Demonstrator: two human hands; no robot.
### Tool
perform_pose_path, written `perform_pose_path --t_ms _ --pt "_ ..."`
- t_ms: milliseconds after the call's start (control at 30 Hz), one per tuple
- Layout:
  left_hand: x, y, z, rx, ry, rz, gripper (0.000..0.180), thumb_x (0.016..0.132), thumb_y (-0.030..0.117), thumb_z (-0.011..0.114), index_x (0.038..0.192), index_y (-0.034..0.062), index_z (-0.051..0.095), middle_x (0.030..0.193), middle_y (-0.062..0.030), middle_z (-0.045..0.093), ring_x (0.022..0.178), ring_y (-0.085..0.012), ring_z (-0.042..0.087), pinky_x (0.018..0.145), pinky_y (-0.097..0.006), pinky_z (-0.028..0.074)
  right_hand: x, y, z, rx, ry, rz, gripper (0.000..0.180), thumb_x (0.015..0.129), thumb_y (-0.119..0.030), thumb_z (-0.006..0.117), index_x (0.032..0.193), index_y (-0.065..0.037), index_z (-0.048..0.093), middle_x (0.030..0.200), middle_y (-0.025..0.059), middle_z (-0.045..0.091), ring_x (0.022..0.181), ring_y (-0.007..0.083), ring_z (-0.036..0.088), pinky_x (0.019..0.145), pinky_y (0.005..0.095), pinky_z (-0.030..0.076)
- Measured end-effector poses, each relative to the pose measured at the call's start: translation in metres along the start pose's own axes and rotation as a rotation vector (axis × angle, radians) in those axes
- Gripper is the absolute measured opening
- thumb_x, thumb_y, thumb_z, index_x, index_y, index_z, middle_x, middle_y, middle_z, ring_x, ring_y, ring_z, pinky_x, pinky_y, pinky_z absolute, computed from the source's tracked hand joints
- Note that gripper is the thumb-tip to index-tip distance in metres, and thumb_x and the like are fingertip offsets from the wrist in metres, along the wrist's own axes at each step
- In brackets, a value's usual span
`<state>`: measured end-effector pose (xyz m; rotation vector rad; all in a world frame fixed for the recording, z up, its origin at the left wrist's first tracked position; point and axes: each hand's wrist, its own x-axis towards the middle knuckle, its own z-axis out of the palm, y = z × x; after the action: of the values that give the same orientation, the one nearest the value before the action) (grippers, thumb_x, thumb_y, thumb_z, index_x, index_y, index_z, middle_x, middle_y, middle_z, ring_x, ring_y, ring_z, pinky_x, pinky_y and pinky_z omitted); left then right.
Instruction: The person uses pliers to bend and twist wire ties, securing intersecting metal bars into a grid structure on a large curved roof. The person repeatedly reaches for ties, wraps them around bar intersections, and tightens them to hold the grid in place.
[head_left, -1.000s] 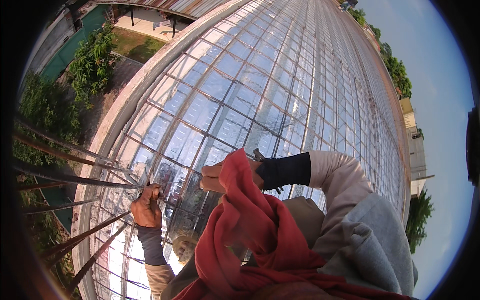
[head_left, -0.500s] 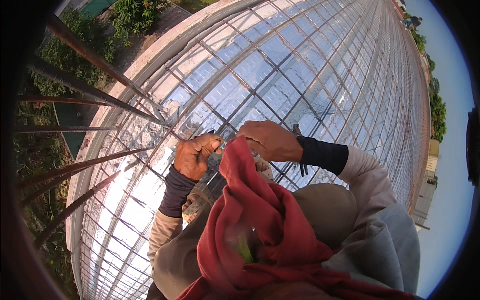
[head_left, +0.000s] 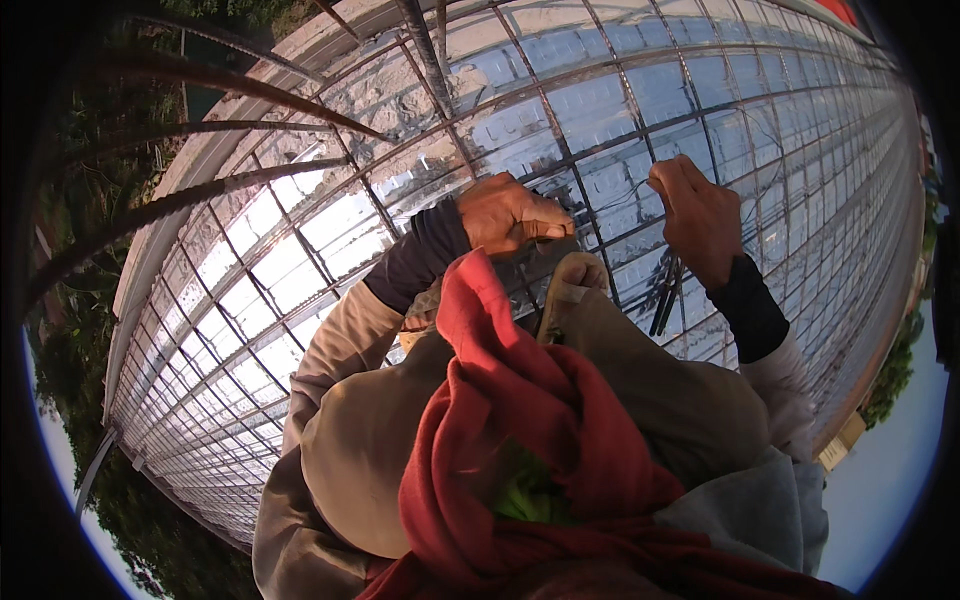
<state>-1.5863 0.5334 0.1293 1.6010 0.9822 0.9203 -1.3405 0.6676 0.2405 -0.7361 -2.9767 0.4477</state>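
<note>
My left hand (head_left: 515, 212) is closed in a pinch close above the rebar grid (head_left: 560, 150), just beyond my foot (head_left: 580, 272). Whatever lies between its fingertips is too small to make out. Farther right, my right hand (head_left: 697, 222) is raised over the mesh with thumb and fingers pressed together, and a thin dark wire seems to run from the fingertips toward the bars. Below that hand, a dark hand tool with two slim handles (head_left: 667, 300) rests beside a bunch of thin dark wires (head_left: 655, 280).
Several rusty rebars (head_left: 200, 200) stick out at the left, near the concrete edge (head_left: 150, 215), with greenery beyond it. Shiny pale sheeting (head_left: 590, 105) lies under the mesh. A red cloth (head_left: 490, 370) hangs in front of my bent knees.
My hands have moved apart, the right one to the right and upward. The view has turned, so the upright bars and edge sit differently; the left hand stays pinched.
</note>
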Motion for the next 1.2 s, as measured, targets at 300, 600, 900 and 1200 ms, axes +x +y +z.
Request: perform_pose_path --t_ms 300,600,900,1200 --pt "-0.001 -0.012 0.020 0.234 0.317 -0.231 0.014 0.093 0.027 0.074 0.100 0.0153 0.076 0.084 -0.0124 0.073 0.080 -0.0357 0.071 0.069 -0.042 0.054 -0.004 -0.008 0.027 -0.028 -0.265 -0.046 0.029 0.092 -0.009 0.064 0.119 -0.005 0.056 0.100 0.0137 0.064 0.079 0.0370 0.067 0.066 0.0456 0.052" --pt "-0.025 -0.015 0.007 0.264 0.430 -0.199 0.018 0.089 0.004 0.065 0.102 0.0114 0.075 0.087 -0.0112 0.075 0.081 -0.0339 0.074 0.070 -0.040 0.058 0.025 -0.004 0.035 0.129 0.151 0.104 0.010 0.097 -0.007 0.059 0.107 -0.006 0.063 0.090 0.0136 0.066 0.079 0.0370 0.068 0.066 0.0435 0.054" --pt "-0.025 -0.039 0.010 0.745 0.070 -0.306 0.034 0.075 0.007 0.069 0.105 0.0207 0.075 0.091 -0.0091 0.077 0.078 -0.0339 0.074 0.065 -0.046 0.059 0.009 -0.017 0.002 -0.085 0.011 -0.141 0.036 0.080 0.004 0.062 0.113 -0.010 0.065 0.085 0.0056 0.062 0.062 0.0271 0.065 0.052 0.0383 0.051" --pt "-0.017 -0.031 -0.009 -0.242 0.638 -0.141 0.020 0.104 0.018 0.062 0.109 0.0035 0.075 0.088 -0.0065 0.076 0.083 -0.0188 0.072 0.076 -0.036 0.056 0.000 -0.004 0.012 -0.121 -0.203 -0.268 0.035 0.083 -0.002 0.067 0.117 -0.007 0.063 0.092 0.0066 0.064 0.072 0.0264 0.068 0.059 0.0385 0.052"
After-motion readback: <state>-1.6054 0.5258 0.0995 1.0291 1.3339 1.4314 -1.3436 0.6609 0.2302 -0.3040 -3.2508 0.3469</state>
